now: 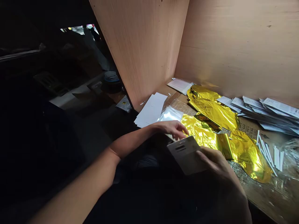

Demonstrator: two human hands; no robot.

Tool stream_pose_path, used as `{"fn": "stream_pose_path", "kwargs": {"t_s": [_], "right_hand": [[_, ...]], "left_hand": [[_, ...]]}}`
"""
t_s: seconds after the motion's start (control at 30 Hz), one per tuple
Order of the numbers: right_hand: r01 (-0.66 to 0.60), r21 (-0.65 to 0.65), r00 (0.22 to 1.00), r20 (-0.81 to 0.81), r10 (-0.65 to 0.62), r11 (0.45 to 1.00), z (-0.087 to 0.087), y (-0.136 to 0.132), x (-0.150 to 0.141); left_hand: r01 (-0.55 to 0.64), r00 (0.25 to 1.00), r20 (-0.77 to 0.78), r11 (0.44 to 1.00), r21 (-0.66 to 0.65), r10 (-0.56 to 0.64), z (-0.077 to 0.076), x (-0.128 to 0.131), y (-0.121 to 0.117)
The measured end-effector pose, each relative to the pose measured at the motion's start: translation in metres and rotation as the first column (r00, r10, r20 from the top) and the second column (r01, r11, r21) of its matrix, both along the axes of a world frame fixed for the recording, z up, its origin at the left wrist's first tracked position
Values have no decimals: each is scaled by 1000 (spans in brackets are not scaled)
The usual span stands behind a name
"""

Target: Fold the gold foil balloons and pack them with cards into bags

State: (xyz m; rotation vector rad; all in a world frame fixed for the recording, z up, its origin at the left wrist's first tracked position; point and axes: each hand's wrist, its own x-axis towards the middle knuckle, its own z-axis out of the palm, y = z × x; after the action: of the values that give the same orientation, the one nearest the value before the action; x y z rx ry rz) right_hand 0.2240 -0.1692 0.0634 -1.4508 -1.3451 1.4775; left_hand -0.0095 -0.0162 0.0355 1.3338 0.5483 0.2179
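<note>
My right hand [216,160] grips a greyish card [185,158] with a slot near its top edge, thumb on the face towards me. The card is tilted and hangs over the table's near edge. Just behind its top edge, my left hand [174,128] has loosely bent fingers set apart, with nothing visible in them; its lower fingertips are partly hidden. Shiny gold foil balloons [201,132], lying flat, are right beside its fingertips. Clear plastic sleeves [171,114] lie just beyond that hand.
White paper sheets [151,109] lie by the wooden side panel [142,46]. A stack of folded packets [268,112] runs along the back board. Short white sticks [266,149] and crumpled clear plastic [291,152] are at right. A dark area with boxes lies left.
</note>
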Motion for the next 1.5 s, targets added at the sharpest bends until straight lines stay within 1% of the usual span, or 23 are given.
{"fn": "stream_pose_path", "kwargs": {"t_s": [0.03,0.07,0.1,0.13,0.2,0.27,0.33,0.4,0.47,0.53,0.63,0.73,0.8,0.97,1.0,1.03,1.1,1.13,1.17,1.23,1.3,1.37,1.5], "right_hand": [[157,6,987,-44,-157,988,-9,-3,1],[315,14,945,-94,-313,949,-20,-6,1],[456,16,882,-143,-450,890,-30,-8,1],[574,14,805,-190,-561,819,-40,-8,-1],[743,7,646,-273,-713,670,-60,-7,-6],[850,11,498,-344,-796,527,-75,-3,-8],[904,16,397,-406,-823,428,-85,-1,-3],[921,22,357,-446,-821,389,-89,-1,5],[928,42,347,-463,-816,371,-88,-3,12],[925,59,358,-469,-808,376,-82,-7,15],[907,43,387,-478,-789,419,-73,-16,11],[894,1,392,-484,-782,448,-68,-30,8],[902,-27,366,-480,-797,430,-69,-40,13],[946,-64,260,-438,-860,319,-78,-77,41],[940,-71,276,-420,-865,334,-79,-87,46],[917,-89,326,-392,-860,388,-79,-97,50],[784,-178,528,-314,-789,595,-75,-116,52],[669,-244,643,-282,-712,702,-72,-123,50],[545,-306,739,-266,-619,781,-69,-127,47],[353,-366,845,-271,-462,861,-64,-127,39],[293,-348,875,-277,-396,890,-62,-118,32],[359,-300,864,-251,-436,884,-63,-106,29],[600,-176,770,-135,-623,780,-67,-93,32]], "left_hand": [[-160,984,72,984,-78,166,-3,1,1],[-275,943,139,944,-181,302,-7,2,-1],[-328,900,190,896,-300,393,-14,4,-6],[-327,867,225,848,-418,445,-22,8,-14],[-225,851,258,762,-607,457,-41,18,-37],[-126,844,284,685,-718,454,-56,29,-66],[-57,819,329,637,-769,470,-65,36,-91],[11,805,384,636,-771,452,-68,40,-107],[50,809,412,650,-758,418,-66,44,-112],[25,833,372,645,-764,409,-63,51,-108],[-84,886,231,629,-772,402,-61,67,-95],[-198,907,124,668,-718,403,-63,88,-88],[-300,882,93,704,-644,462,-65,99,-89],[-540,769,138,749,-385,625,-65,114,-89],[-564,758,147,752,-340,635,-64,114,-87],[-585,749,153,752,-302,644,-63,115,-84],[-621,732,157,745,-245,662,-62,115,-81],[-633,725,160,740,-228,670,-61,114,-80],[-637,722,165,739,-220,672,-60,114,-80],[-610,739,185,760,-225,648,-57,113,-83],[-537,785,207,807,-245,585,-53,109,-85],[-473,827,214,850,-233,519,-49,104,-85],[-405,885,163,893,-194,437,-48,92,-75]]}}
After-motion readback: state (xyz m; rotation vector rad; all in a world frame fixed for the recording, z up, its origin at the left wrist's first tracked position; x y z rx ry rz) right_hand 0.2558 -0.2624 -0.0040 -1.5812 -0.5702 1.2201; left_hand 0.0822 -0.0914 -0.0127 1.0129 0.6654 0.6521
